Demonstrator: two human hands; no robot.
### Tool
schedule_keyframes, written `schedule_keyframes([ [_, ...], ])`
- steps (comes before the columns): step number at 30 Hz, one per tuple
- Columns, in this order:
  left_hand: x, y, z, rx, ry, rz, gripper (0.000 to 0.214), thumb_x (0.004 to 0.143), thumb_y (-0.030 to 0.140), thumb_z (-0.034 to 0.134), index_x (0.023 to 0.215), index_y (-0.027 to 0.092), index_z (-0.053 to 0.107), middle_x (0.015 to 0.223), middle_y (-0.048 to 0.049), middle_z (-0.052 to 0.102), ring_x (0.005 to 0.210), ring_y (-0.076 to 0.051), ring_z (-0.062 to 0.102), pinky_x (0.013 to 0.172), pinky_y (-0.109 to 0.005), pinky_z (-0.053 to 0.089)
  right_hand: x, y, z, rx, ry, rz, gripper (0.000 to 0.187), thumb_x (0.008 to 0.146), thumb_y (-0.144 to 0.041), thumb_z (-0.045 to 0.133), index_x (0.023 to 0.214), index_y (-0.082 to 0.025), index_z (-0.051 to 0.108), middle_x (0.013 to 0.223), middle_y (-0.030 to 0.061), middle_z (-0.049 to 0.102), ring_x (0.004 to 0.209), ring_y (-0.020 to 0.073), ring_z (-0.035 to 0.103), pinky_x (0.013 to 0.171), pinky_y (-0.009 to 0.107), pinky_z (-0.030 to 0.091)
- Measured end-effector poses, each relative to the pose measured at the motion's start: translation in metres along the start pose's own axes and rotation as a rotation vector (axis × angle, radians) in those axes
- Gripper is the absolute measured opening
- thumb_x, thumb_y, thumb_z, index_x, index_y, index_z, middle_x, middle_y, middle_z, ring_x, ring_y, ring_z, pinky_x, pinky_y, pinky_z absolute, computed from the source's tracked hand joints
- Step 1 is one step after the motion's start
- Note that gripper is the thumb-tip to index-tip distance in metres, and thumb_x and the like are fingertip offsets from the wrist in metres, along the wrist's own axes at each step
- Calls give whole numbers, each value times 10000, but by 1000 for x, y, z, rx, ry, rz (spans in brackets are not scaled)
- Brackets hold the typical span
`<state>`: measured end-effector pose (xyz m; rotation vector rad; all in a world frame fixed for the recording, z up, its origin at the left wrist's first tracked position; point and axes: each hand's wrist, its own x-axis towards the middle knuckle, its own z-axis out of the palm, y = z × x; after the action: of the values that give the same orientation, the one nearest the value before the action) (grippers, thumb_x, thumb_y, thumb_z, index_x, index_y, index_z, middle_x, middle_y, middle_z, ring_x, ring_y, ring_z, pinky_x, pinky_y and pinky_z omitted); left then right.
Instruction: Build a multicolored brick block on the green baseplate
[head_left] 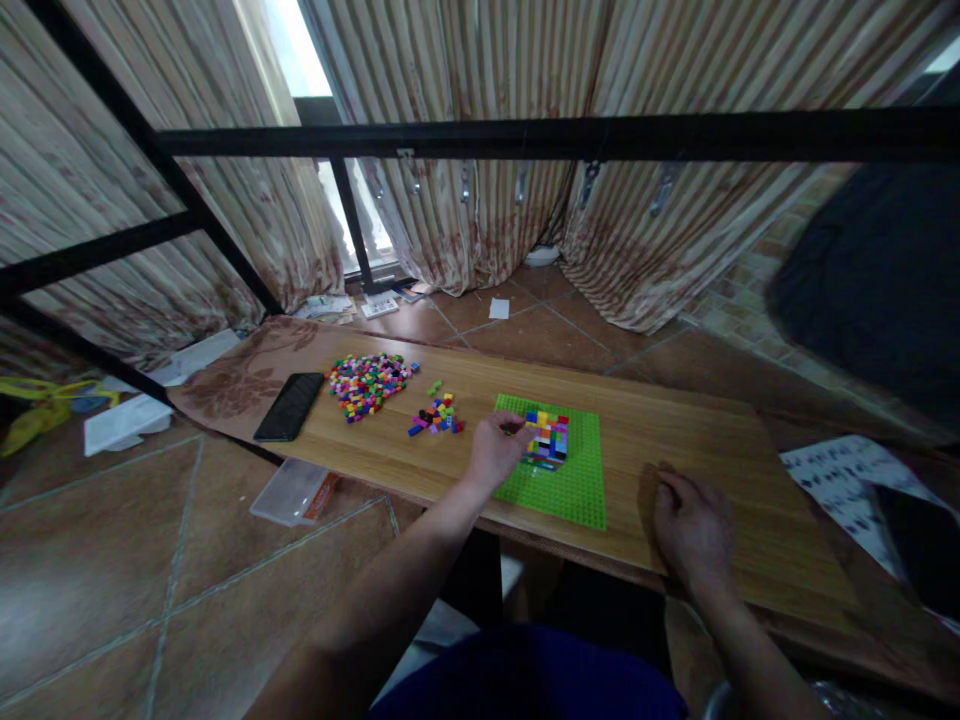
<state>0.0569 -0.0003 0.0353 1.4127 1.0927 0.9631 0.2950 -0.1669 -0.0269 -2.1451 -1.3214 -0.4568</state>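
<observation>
A block of many-coloured toy bricks (551,440) is built up on a green studded baseplate (577,500). My left hand (496,450) reaches over the baseplate, thumb and fingers pinched together at the left side of the brick block. Whatever is between those fingertips is too small to make out. To the right of the baseplate, my right hand (694,525) rests on the wooden board with its fingers curled in. A small group of loose bricks (437,415) lies left of the baseplate, and a larger heap of bricks (367,385) is farther left.
The wooden board (645,420) lies on a low bench with a brown patterned cover (247,370). A black phone (289,407) is at its left end. A clear plastic box (292,492) sits on the tiled floor. A black metal frame (480,140) with hooks crosses before the curtains.
</observation>
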Motion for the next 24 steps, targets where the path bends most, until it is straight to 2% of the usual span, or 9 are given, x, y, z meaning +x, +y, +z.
schedule_keyframes([
  [4,-6,6,-6,-111,-24,-48,264,689,400,710,755,150,662,646,4,626,560,-92,542,532,-210,427,0,1,1,12,14,-19,360,860,-322,418,929,-115,705,973,169,664,930,268,581,881,430,456],
  [8,-12,8,-19,-209,32,-80,251,745,401,635,767,151,632,595,40,554,478,-68,482,468,-192,390,0,3,0,8,-4,-34,371,864,-335,407,941,-121,701,971,167,660,939,277,576,878,448,454],
  [15,-25,-17,-64,-98,99,-84,171,696,312,637,762,155,647,615,31,561,522,-73,490,488,-178,411,0,4,0,9,-36,-2,400,861,-349,394,972,-117,701,974,176,654,936,289,571,867,461,449],
  [19,-31,-31,-91,-89,155,-153,182,679,307,641,787,163,620,575,53,523,487,-80,482,467,-193,427,0,5,0,9,-42,1,413,867,-359,385,966,-116,703,963,178,648,942,298,562,863,450,443],
  [24,-26,-38,-113,-15,255,-157,185,712,294,610,850,170,609,583,52,528,480,-91,493,457,-199,423,0,5,0,5,-42,3,416,866,-364,387,971,-112,700,961,183,653,946,308,569,875,454,436],
])
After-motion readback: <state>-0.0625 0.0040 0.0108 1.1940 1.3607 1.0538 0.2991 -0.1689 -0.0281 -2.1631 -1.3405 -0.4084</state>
